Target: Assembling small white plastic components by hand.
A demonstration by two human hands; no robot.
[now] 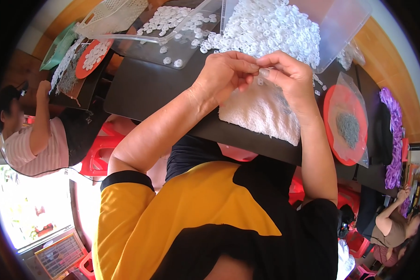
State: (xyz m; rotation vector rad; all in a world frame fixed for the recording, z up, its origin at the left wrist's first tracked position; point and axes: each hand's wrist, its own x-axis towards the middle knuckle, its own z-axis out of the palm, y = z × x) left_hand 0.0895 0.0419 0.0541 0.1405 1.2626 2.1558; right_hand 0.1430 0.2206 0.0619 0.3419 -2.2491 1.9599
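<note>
My left hand and my right hand meet over a pale towel on the dark table. Thumb and forefinger of each are pinched together at the same spot, and whatever they hold is too small and covered to make out. Just below the fingertips shows a small white plastic piece; I cannot tell whether it hangs from them or lies on the towel. Behind my hands a clear plastic bin holds a heap of small white oval pieces with holes.
At left, more white pieces lie in a clear tray. A red plate with a plastic bag of small grey parts is at right, beside a purple bundle. People sit working at the left and far right.
</note>
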